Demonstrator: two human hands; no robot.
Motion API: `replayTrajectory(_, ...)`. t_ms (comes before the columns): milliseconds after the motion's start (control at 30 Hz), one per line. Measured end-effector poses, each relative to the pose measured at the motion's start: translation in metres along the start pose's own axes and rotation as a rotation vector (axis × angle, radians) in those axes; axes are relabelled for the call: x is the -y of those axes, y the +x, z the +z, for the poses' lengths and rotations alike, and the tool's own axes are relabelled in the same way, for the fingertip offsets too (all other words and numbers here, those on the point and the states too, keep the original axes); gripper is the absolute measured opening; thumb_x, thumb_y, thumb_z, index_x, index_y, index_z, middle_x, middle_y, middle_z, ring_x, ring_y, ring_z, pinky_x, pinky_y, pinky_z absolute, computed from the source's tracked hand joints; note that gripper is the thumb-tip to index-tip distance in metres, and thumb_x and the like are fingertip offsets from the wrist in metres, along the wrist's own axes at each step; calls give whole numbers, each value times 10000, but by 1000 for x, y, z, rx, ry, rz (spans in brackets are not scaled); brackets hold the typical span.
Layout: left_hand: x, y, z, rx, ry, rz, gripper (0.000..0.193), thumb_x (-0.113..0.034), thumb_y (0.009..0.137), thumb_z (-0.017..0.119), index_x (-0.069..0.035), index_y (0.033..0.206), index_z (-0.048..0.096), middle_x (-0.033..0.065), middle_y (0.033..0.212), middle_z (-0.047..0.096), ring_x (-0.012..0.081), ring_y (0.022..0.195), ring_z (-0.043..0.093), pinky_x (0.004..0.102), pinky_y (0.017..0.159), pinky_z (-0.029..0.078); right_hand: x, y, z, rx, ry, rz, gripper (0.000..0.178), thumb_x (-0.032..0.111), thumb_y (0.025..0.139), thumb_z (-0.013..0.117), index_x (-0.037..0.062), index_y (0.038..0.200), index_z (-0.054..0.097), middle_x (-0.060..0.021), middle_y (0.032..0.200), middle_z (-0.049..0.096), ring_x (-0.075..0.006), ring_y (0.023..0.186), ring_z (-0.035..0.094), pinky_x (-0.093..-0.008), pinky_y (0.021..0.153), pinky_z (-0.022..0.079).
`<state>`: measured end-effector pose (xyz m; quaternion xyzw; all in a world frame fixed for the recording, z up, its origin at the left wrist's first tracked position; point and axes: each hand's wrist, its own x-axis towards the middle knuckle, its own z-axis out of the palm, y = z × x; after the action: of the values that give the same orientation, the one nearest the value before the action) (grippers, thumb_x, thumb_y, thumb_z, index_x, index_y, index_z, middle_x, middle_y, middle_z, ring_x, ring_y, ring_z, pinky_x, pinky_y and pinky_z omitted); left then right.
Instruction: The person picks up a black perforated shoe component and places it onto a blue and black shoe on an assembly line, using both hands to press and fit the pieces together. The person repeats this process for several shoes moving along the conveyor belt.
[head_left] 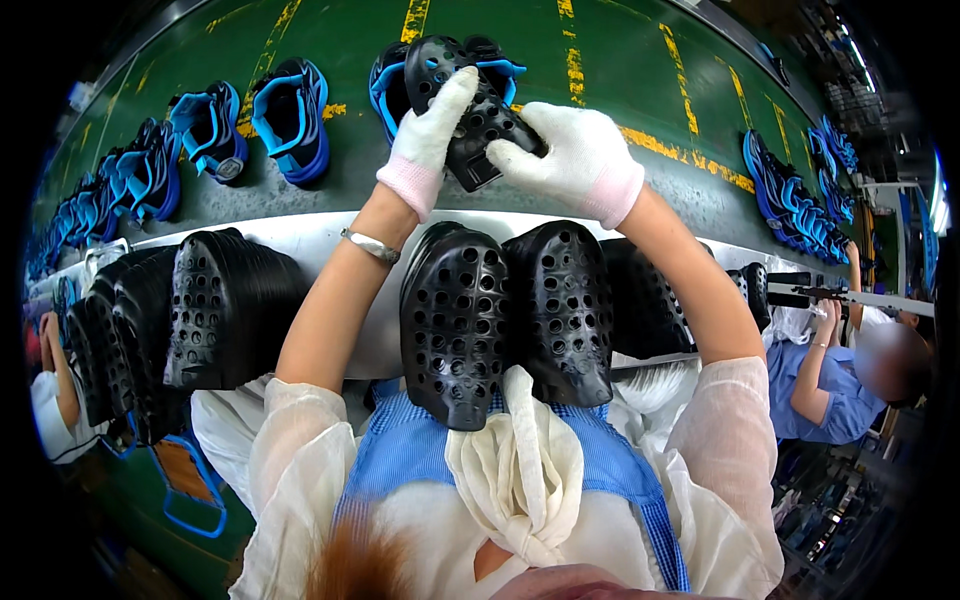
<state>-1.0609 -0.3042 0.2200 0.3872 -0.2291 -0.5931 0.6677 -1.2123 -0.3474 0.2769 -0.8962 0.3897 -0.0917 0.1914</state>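
Both of my hands wear white gloves with pink cuffs. Between them is a black perforated plastic shoe insert [480,115], tilted above the green work surface. My left hand [432,125] grips its left side, thumb lying across the top. On its lower right side, my right hand [570,150] pinches the edge with thumb and fingers. Partly hidden behind the insert stands a pair of blue and black sneakers [388,80]. Below my hands, nearer my body, are two stacks of similar black inserts, a left stack [455,320] and a right stack [560,300].
More insert stacks [205,310] line the white ledge [340,235] at left and right. Sneakers [290,120] stand in a row along the green surface [350,40] to the left, and others [785,200] sit at right. A co-worker in blue [800,390] is at right; another person's arm [60,370] shows at left.
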Motion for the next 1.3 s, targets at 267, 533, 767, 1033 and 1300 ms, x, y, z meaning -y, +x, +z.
replayTrajectory(267,-5,9,-31,185,430,-127,553,-465,870,570,11,1150,568,102,970,627,180,849,637,328,707,542,-24,2,-5,37,41,105,393,386,795,539,6,736,621,-176,645,605,-310,626,620,-378,623,500)
replayTrajectory(533,41,29,-42,246,1550,361,308,-205,844,577,-4,1077,591,180,1120,545,357,919,593,395,825,493,-53,24,-34,324,-53,102,484,448,778,545,-23,748,650,-182,649,600,-276,604,577,-361,617,475)
replayTrajectory(767,66,36,-26,303,1555,439,214,-181,843,591,-49,1007,628,170,993,581,349,918,582,405,802,486,-74,72,-36,502,-204,74,522,476,739,543,-34,753,651,-191,664,593,-276,631,568,-372,657,474)
replayTrajectory(1033,73,36,-34,219,1379,479,233,-200,822,603,-77,1016,646,133,977,594,328,909,589,407,799,488,-26,104,19,412,-601,111,414,388,754,499,42,839,710,-191,834,670,-338,792,650,-385,729,523)
replayTrajectory(1300,71,46,-28,283,1495,250,282,-258,826,596,-52,1013,643,165,1006,608,337,952,585,408,824,481,-52,124,75,284,-504,289,354,351,824,491,109,963,709,-136,995,679,-315,902,656,-401,775,529)
